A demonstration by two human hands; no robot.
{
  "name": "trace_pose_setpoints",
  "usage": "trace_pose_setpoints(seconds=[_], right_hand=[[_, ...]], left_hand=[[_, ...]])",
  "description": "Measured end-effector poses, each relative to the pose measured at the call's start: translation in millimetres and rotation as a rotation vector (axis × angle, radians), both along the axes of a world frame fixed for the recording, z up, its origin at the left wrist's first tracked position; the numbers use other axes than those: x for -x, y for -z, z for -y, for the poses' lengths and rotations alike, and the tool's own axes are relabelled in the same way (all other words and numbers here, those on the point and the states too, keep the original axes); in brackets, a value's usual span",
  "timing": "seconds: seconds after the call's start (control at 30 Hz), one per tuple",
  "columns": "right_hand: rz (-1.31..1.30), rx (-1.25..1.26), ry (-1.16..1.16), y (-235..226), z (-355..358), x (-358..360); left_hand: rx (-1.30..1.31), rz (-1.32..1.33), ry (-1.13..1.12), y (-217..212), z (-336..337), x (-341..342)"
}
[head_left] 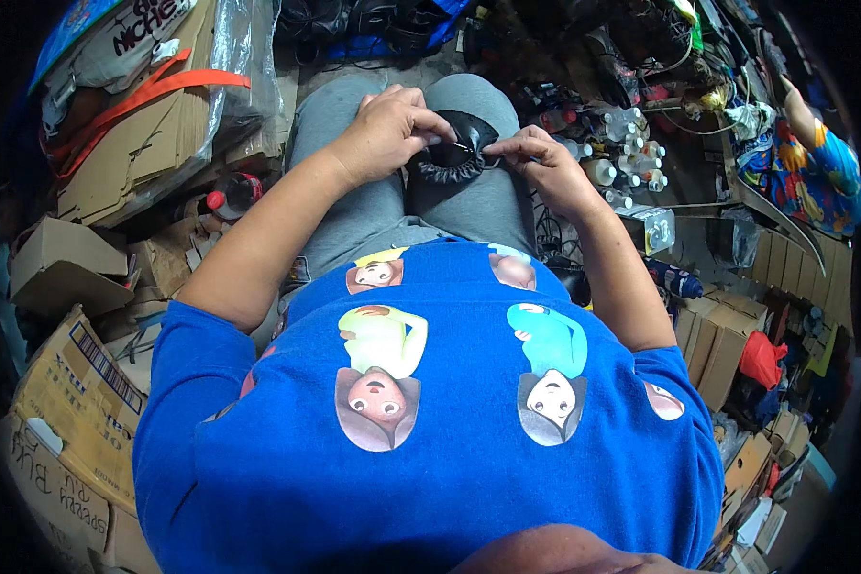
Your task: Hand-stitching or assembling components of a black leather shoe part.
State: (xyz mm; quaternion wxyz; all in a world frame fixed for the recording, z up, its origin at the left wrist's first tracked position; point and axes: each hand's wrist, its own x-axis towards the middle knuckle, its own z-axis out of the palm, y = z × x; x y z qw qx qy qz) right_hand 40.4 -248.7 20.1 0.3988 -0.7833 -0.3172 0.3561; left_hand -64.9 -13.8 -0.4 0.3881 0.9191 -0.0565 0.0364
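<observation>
A black, glossy piece of soft material with a gathered, ruffled edge (452, 173) rests on my thighs. It resembles a scrunched shoe upper, but its exact kind does not show. My left hand (389, 132) reaches over its far left part, with thumb and index finger closed on the material. On the other side, my right hand (548, 165) is closed in a pinch at the piece's right edge. A tiny pale glint shows on the black material between the two hands. Whether a needle or thread is in the right fingertips is too small to tell.
Flattened cardboard (129, 158) with an orange-red strap (167, 88) leans at the left, above an open carton (67, 263). Several clear bottles (627, 143) stand right of my knees. Another person in colourful clothing (823, 182) is at the far right. Black shoes (368, 24) lie ahead.
</observation>
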Motion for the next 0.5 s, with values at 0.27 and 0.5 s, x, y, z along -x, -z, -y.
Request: trace_pose_setpoints(seconds=[0.27,0.5], right_hand=[[-0.027,-0.015,0.009,-3.0,-2.8,-2.1],[-0.07,-0.016,0.002,-0.4,-2.7,-5.7]], left_hand=[[0.008,-0.021,0.042,1.9,-0.7,-2.0],[0.006,-0.003,0.063,6.4,0.5,-6.6]])
